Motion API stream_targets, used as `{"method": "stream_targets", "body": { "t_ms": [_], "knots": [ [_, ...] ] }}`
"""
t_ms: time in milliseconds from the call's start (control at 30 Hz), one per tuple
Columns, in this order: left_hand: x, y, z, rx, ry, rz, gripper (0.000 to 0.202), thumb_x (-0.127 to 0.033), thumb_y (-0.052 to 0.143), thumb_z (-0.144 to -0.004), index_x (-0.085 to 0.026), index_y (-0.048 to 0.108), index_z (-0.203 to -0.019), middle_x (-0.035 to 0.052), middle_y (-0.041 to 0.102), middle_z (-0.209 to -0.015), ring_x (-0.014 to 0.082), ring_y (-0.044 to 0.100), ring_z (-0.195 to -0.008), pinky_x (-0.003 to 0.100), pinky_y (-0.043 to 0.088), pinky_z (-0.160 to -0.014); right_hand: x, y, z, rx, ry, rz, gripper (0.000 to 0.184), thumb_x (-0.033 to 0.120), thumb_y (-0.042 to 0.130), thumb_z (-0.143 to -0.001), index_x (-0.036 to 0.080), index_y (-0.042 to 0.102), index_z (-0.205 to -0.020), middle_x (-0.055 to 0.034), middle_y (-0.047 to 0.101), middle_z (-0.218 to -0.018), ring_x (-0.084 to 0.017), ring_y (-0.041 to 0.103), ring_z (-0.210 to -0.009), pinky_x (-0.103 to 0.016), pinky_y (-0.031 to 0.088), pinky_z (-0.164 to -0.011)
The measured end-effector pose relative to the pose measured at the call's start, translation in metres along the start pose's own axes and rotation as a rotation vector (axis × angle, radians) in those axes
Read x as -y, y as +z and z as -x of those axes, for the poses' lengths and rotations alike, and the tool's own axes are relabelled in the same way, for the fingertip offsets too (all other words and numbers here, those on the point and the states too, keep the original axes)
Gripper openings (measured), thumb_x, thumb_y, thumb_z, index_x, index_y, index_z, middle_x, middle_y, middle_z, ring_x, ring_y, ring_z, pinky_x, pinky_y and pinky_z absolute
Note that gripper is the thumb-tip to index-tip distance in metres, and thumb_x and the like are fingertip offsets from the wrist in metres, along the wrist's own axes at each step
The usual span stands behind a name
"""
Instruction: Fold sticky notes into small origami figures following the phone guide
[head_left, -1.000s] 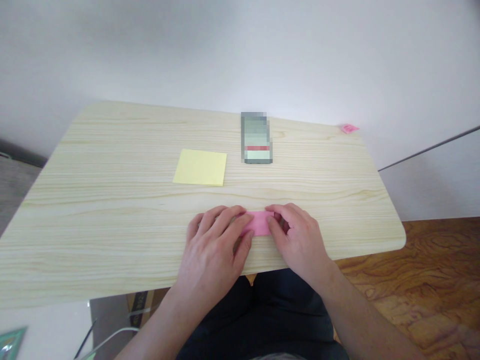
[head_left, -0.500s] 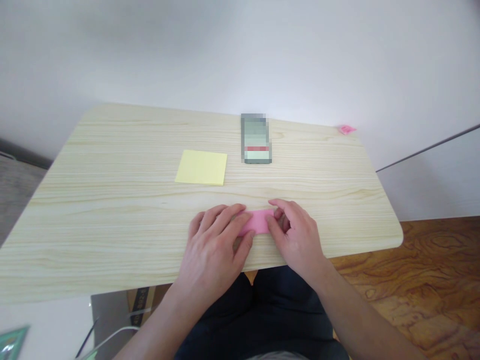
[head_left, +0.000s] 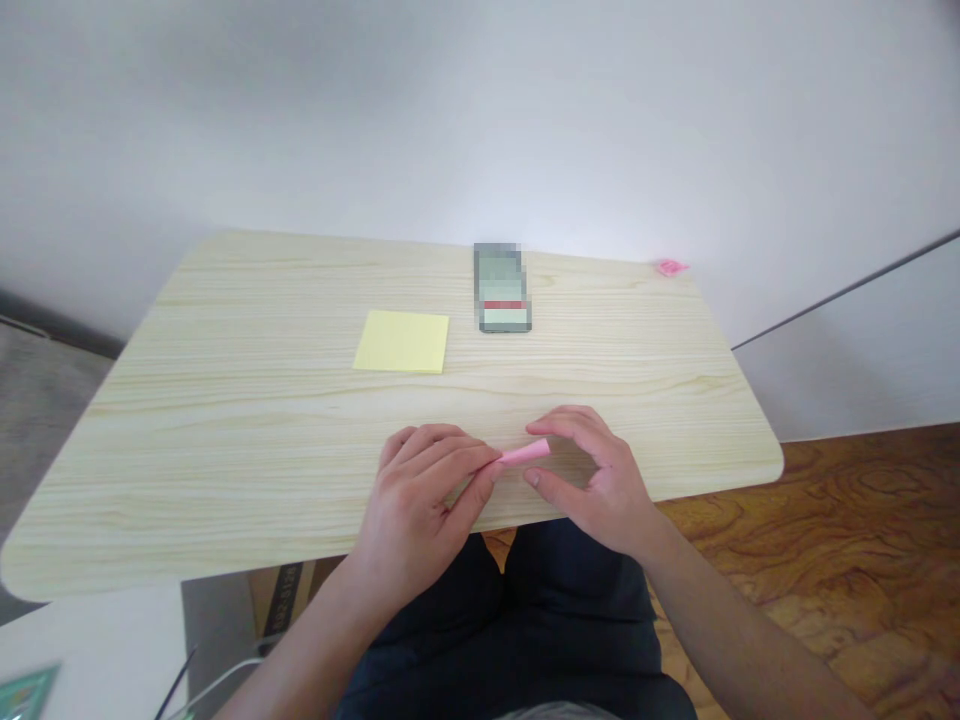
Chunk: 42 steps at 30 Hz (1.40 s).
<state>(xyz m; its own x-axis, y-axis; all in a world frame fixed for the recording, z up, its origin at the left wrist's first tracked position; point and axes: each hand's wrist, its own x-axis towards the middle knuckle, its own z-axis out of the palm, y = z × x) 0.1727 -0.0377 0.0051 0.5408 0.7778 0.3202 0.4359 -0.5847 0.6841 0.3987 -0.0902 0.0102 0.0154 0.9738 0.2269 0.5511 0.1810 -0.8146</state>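
Trousers (head_left: pixel 510 640), dark, lie beneath the table (head_left: pixel 262 430), on the near side of the yellow pad (head_left: pixel 403 342), which is the landmark for all positions. Cardboard box (head_left: pixel 281 600): below table level, nearer than the pad and to its left.

Left hand (head_left: pixel 431 490): directly nearer than the pad; thumb and index finger closed in a pinch on the left end of the pink paper (head_left: pixel 527 453). Pink paper: nearer than the pad and to its right, a slender strip, free end slightly wider. Clearance from the table cannot be determined. Right hand (head_left: pixel 596 480): farther right of the pad, thumb and fingers spread around the free end, no contact visible, nothing gripped.

Status: the narrow form suggests that at least one fold is complete, although an edge-on view may contribute. Release and setting down are not done. The number of folds outstanding cannot be determined.

Flat device (head_left: pixel 502 290), pixelated: right of the pad, slightly beyond it. Small pink piece (head_left: pixel 671 268): far right of the pad, at the table's back edge.
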Motion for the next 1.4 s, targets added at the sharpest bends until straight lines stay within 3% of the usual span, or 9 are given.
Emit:
{"method": "stream_targets", "body": {
  "t_ms": [133, 267, 400, 500, 633, 800, 1000, 1400],
  "knots": [
    [-0.003, -0.004, -0.007, -0.057, -0.239, 0.32, 0.016, -0.031, 0.061, -0.099, -0.022, 0.074, -0.102, 0.0046, 0.075, -0.1, 0.0199, 0.066, -0.095, 0.032, 0.051, -0.085, 0.002, 0.001, -0.015, -0.006, 0.185, -0.317, 0.028, 0.035, 0.079, -0.085, 0.023, 0.072, -0.11, -0.0052, 0.076, -0.106, -0.022, 0.07, -0.101, -0.04, 0.054, -0.095],
    [0.001, -0.005, -0.017, -0.145, -0.37, 0.462, 0.023, -0.038, 0.064, -0.097, -0.021, 0.076, -0.108, 0.0051, 0.077, -0.109, 0.0202, 0.069, -0.097, 0.031, 0.052, -0.088, 0.006, 0.004, -0.035, -0.01, 0.197, -0.575, 0.02, 0.038, 0.078, -0.087, 0.022, 0.073, -0.097, -0.004, 0.078, -0.093, -0.019, 0.072, -0.088, -0.035, 0.057, -0.085],
    [0.009, -0.011, -0.033, -0.095, -0.379, 0.483, 0.028, -0.042, 0.068, -0.094, -0.022, 0.077, -0.111, 0.0061, 0.077, -0.112, 0.0233, 0.069, -0.102, 0.035, 0.052, -0.094, 0.012, 0.0, -0.054, -0.057, 0.154, -0.552, 0.018, 0.038, 0.078, -0.087, 0.022, 0.073, -0.094, -0.0028, 0.076, -0.09, -0.017, 0.07, -0.084, -0.032, 0.055, -0.08],
    [0.012, -0.021, -0.051, -0.075, -0.319, 0.467, 0.031, -0.042, 0.073, -0.09, -0.023, 0.076, -0.114, 0.0068, 0.077, -0.116, 0.0244, 0.068, -0.106, 0.037, 0.051, -0.097, 0.015, -0.005, -0.068, 0.006, 0.142, -0.518, 0.015, 0.037, 0.075, -0.089, 0.022, 0.073, -0.092, -0.0018, 0.075, -0.088, -0.016, 0.068, -0.082, -0.03, 0.054, -0.077],
    [0.009, -0.037, -0.078, -0.078, -0.258, 0.452, 0.026, -0.043, 0.075, -0.088, -0.022, 0.078, -0.103, 0.0057, 0.078, -0.098, 0.0208, 0.069, -0.09, 0.033, 0.053, -0.084, 0.017, -0.011, -0.088, 0.13, 0.15, -0.477, 0.015, 0.036, 0.073, -0.089, 0.022, 0.074, -0.093, -0.0021, 0.076, -0.092, -0.018, 0.07, -0.086, -0.032, 0.056, -0.078],
    [0.008, -0.045, -0.1, -0.079, -0.224, 0.445, 0.02, -0.04, 0.074, -0.089, -0.02, 0.078, -0.09, 0.0023, 0.075, -0.081, 0.0158, 0.065, -0.076, 0.027, 0.051, -0.072, 0.018, -0.01, -0.11, 0.144, 0.101, -0.466, 0.017, 0.039, 0.073, -0.089, 0.023, 0.074, -0.093, -0.0021, 0.076, -0.09, -0.019, 0.071, -0.085, -0.033, 0.057, -0.08],
    [0.022, -0.034, -0.101, -0.182, -0.295, 0.504, 0.018, -0.039, 0.077, -0.086, -0.021, 0.077, -0.086, 0.0008, 0.074, -0.079, 0.015, 0.065, -0.074, 0.026, 0.051, -0.068, 0.008, 0.0, -0.12, 0.136, 0.118, -0.48, 0.019, 0.041, 0.073, -0.09, 0.022, 0.075, -0.095, -0.0023, 0.076, -0.089, -0.018, 0.069, -0.083, -0.032, 0.056, -0.076],
    [0.028, -0.024, -0.1, -0.143, -0.402, 0.584, 0.024, -0.041, 0.078, -0.084, -0.018, 0.076, -0.078, 0.001, 0.069, -0.071, 0.0136, 0.059, -0.065, 0.024, 0.049, -0.06, -0.007, 0.011, -0.11, 0.11, 0.154, -0.505, 0.018, 0.041, 0.072, -0.091, 0.024, 0.075, -0.092, -0.0022, 0.075, -0.088, -0.018, 0.069, -0.082, -0.033, 0.058, -0.078]
  ]
}}
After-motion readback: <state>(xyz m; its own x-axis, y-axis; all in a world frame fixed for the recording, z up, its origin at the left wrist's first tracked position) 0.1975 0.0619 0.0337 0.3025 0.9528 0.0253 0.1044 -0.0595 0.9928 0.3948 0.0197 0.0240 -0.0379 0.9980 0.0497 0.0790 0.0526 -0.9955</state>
